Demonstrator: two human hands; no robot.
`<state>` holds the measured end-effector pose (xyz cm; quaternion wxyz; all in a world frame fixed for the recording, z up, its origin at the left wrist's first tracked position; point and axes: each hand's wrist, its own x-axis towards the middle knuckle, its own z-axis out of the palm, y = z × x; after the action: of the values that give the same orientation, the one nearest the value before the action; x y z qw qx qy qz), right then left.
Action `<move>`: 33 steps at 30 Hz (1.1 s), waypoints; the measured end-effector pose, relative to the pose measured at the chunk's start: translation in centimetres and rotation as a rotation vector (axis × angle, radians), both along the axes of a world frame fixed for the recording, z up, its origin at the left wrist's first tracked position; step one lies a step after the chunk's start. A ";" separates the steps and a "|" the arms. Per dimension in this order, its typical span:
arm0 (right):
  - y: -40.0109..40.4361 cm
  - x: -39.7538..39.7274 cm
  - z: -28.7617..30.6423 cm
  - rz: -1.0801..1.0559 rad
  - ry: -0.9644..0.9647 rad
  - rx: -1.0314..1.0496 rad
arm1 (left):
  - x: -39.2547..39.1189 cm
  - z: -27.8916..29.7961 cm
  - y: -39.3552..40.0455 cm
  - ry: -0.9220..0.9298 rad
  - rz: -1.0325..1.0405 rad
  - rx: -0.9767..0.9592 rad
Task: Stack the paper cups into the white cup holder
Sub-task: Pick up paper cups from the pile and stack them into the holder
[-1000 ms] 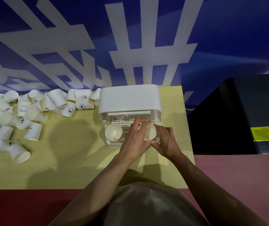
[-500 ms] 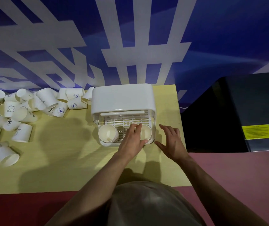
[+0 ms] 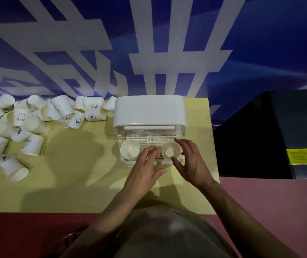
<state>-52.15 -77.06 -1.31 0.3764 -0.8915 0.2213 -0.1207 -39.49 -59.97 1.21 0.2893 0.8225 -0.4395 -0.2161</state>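
Two upright paper cups stand in the open front of the white cup holder (image 3: 150, 110), the left cup (image 3: 130, 151) and the right cup (image 3: 171, 150), while a heap of loose paper cups (image 3: 28, 120) lies well apart on the yellow table (image 3: 74, 179). The left hand (image 3: 145, 172) and right hand (image 3: 191, 162) flank the right cup with fingers spread and relaxed, gripping nothing. A careless brush from either hand could tip that light cup or shove the holder backward.
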 end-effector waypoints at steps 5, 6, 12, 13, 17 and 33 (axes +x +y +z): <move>3.6 3.5 0.8 0.142 0.065 0.133 | 2.5 0.8 4.8 0.027 0.191 -0.035; 4.3 4.3 0.7 0.158 0.113 0.161 | 3.1 0.5 5.5 0.039 0.243 -0.015; 6.7 8.1 -0.2 0.196 0.331 0.234 | 5.9 -1.4 6.4 0.091 0.400 0.045; 6.8 8.4 -0.3 0.194 0.351 0.231 | 6.2 -1.5 6.2 0.097 0.398 0.038; 7.4 9.1 0.1 0.171 0.326 0.284 | 6.3 -1.2 5.3 0.040 0.278 0.043; 8.3 10.1 -1.1 0.048 0.356 0.438 | 6.9 -3.3 5.8 0.341 0.268 0.178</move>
<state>-42.10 -68.79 -2.39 0.5179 -0.8012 0.2834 0.0975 -32.57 -54.15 -2.07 0.3118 0.8474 -0.2503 -0.3494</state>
